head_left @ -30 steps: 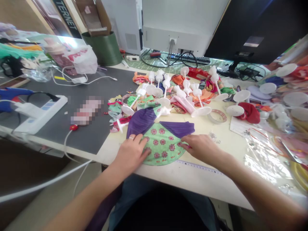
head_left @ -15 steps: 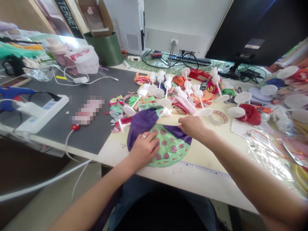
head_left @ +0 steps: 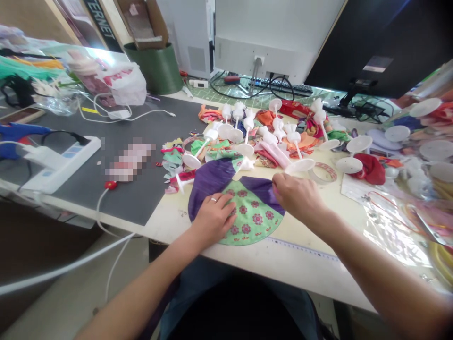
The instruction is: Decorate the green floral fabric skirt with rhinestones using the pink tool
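A round piece of fabric (head_left: 253, 219), green with pink flowers and with purple parts at both sides, lies on the table near its front edge. My left hand (head_left: 215, 215), a ring on one finger, rests on the fabric's left part with its fingers stretched out. At the right, my right hand (head_left: 295, 193) is closed and pinches the edge of the purple part. Just behind the fabric stand several white plastic figures on stems with round bases (head_left: 300, 165), among colourful cloth scraps (head_left: 173, 160).
A tape roll (head_left: 323, 173) lies right of the figures. A tape measure (head_left: 300, 249) runs along the front edge. Left are a power strip (head_left: 67, 165) and a white cable (head_left: 141, 118) on a grey mat (head_left: 141, 203). Scissors (head_left: 426, 226) lie on clear plastic at right. Monitors (head_left: 371, 38) stand behind.
My right hand has moved a little to the right along the edge of the purple part. My left hand stays in place on the fabric. The view has shifted slightly.
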The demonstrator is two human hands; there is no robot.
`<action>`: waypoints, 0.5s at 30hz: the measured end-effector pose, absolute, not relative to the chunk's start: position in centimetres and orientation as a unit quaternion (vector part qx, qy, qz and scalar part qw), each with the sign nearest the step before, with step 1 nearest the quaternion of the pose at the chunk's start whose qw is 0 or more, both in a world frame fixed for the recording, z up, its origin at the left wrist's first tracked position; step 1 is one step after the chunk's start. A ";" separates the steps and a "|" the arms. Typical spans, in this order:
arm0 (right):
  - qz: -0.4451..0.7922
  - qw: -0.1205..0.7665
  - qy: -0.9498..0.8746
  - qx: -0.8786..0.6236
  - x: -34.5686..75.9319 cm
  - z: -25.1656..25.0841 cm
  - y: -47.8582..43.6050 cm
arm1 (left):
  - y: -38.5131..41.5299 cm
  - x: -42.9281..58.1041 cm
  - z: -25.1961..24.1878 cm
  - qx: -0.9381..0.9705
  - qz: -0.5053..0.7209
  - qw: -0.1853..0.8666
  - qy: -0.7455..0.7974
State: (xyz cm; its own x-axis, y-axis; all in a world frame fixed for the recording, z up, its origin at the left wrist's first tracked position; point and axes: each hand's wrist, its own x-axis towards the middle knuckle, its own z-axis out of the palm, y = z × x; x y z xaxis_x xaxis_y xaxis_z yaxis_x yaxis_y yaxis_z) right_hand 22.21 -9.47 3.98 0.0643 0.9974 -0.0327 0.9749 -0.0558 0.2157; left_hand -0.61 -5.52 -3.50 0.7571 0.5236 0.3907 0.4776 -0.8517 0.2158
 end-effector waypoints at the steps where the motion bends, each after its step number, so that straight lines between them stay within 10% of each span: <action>1: 0.045 0.089 0.699 0.708 22.1 4.1 -10.1 | -5.5 -0.6 -3.5 0.936 0.223 0.054 0.268; 15: -0.099 0.034 0.704 0.702 22.0 3.6 -9.2 | -5.5 -0.6 -3.4 0.937 0.214 0.053 0.271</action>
